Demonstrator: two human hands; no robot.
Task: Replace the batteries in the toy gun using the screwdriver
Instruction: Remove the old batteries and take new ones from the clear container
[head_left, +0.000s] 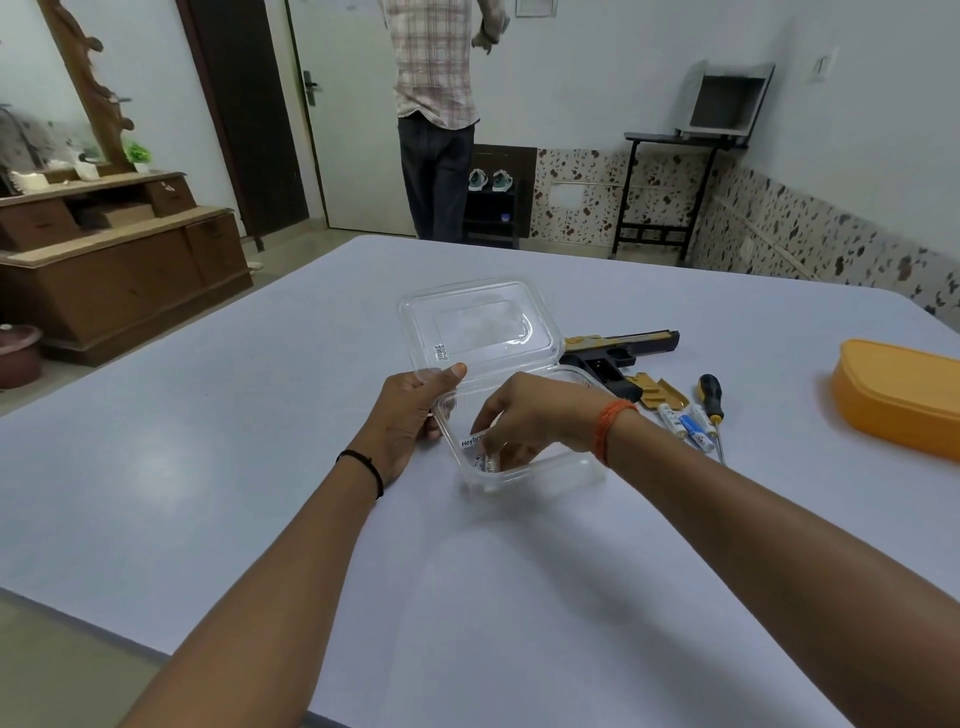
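Our right hand (524, 415) reaches down into the clear plastic box (524, 478), fingertips pinched on a battery (490, 461) at its bottom. Our left hand (410, 410) grips the box's left rim, thumb on top, beneath the open lid (483, 325). Just right of the box, on the table (260, 467), lie the toy gun (618, 353), three loose batteries (685, 423) and the screwdriver (712, 405).

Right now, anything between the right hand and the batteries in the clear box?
Nothing visible. The lid is hinged open, and the right hand is already inside the clear box, its fingers at the batteries.
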